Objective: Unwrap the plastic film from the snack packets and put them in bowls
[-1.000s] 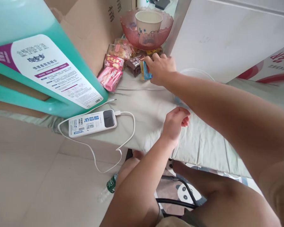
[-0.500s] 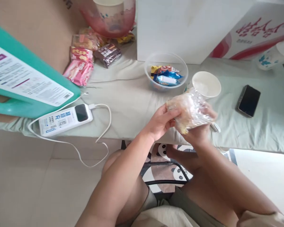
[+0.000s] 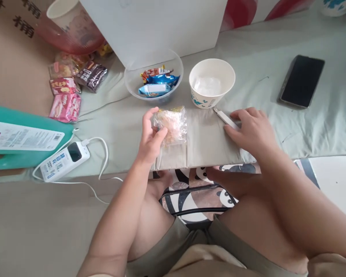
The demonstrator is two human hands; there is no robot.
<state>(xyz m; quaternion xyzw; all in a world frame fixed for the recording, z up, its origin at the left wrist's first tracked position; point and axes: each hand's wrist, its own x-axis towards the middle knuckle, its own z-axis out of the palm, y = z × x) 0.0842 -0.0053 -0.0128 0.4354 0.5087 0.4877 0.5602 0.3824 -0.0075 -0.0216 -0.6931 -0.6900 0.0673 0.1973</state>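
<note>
My left hand (image 3: 152, 136) pinches the left side of a pastry in clear plastic wrap (image 3: 174, 125), thumb on top, near the table's front edge. Farther right, my right hand (image 3: 253, 130) has its thumb and fingers on either side of a slim white utility knife (image 3: 226, 118). The knife's small metal tip points toward a paper cup (image 3: 200, 102), and its rear part is hidden under the hand. Clear crumpled plastic lies inside the cup. Behind the pastry stands a clear plastic bowl (image 3: 131, 86) with several wrapped snacks (image 3: 161, 79).
A black phone (image 3: 302, 80) lies at the right. To the left are a white power bank (image 3: 65, 161) with its cable, a green jug (image 3: 23, 134) and several snack packets (image 3: 65, 105). A white box (image 3: 161, 27) stands behind the bowl.
Both hands held the wrapped pastry half a second ago. My right hand has let go and moved right onto the knife. The left hand has lowered the pastry leftward. The view has shifted.
</note>
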